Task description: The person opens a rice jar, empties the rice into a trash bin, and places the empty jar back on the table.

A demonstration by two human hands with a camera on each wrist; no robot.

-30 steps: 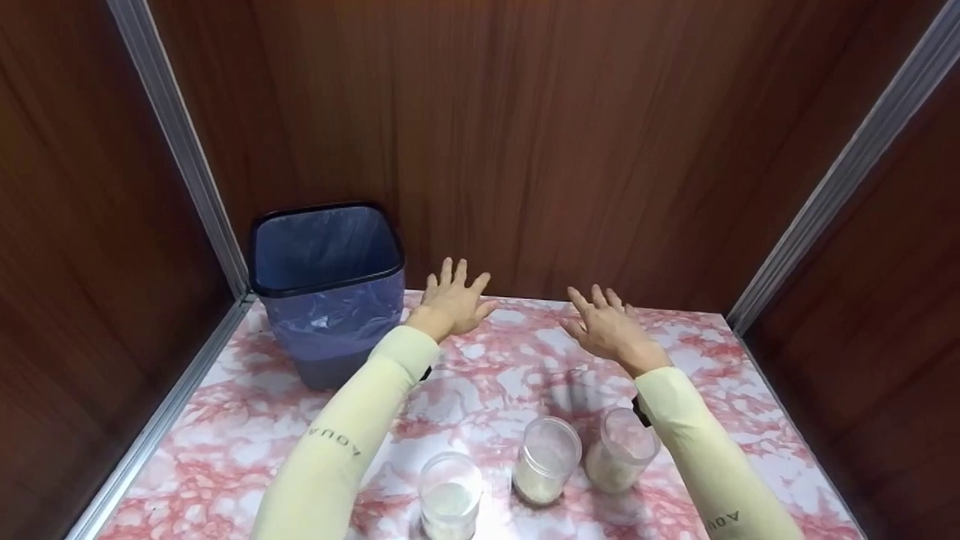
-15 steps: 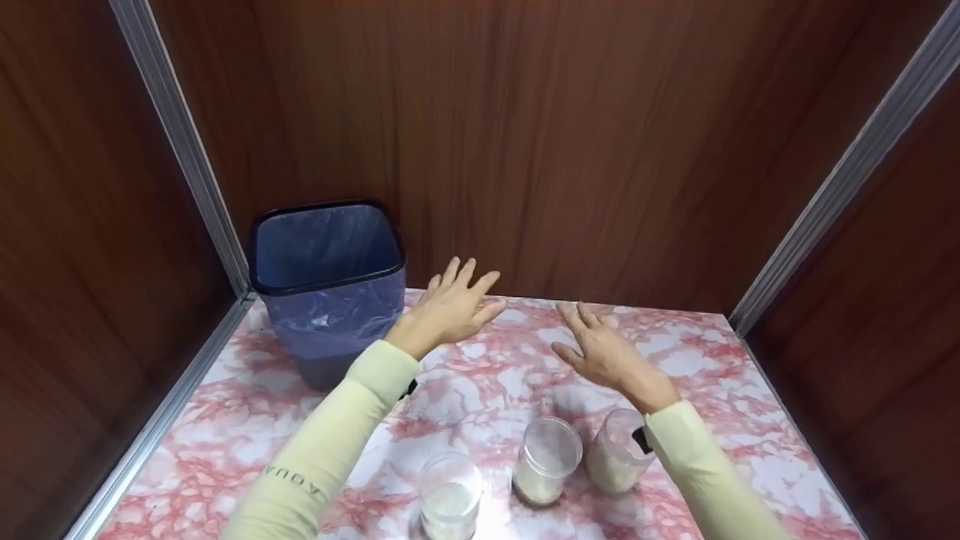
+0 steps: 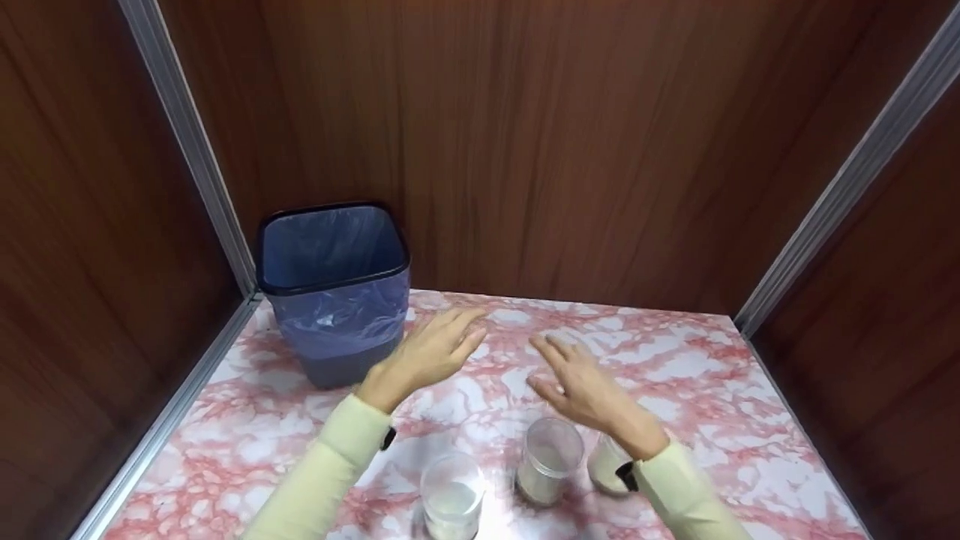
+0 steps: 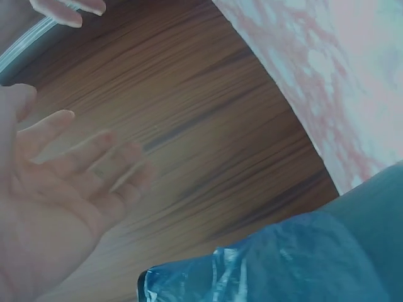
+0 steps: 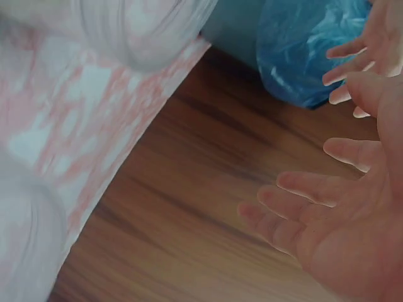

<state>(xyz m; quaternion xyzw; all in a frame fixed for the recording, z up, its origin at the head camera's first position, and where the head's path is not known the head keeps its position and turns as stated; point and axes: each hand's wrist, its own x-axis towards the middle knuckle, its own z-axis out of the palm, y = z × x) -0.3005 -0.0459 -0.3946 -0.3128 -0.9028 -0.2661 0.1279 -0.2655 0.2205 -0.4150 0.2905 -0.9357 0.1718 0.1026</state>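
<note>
My left hand [image 3: 427, 354] is held over the table, palm down, just right of the bin, with its fingers extended and holding nothing. The right hand [image 3: 589, 391], also with nothing in it, hovers above and behind the jars, its fingers loosely straight. Three clear plastic jars stand near the front: a left jar [image 3: 452, 495], a middle jar [image 3: 550, 459] and a right jar [image 3: 609, 466], the last partly covered by the right wrist. Pale contents show low in the jars. In the left wrist view the open palm [image 4: 56, 195] faces the wood panel.
A blue-grey bin [image 3: 334, 330] with a plastic liner and black rim stands at the back left. Dark wood panels [image 3: 480, 150] with metal corner strips enclose the red-and-white marbled table [image 3: 675, 360] at the back and on both sides.
Both hands have drawn back toward the front, the left from near the back panel. The right hand has shifted inward and now partly covers the right jar. The jars and bin stay put.
</note>
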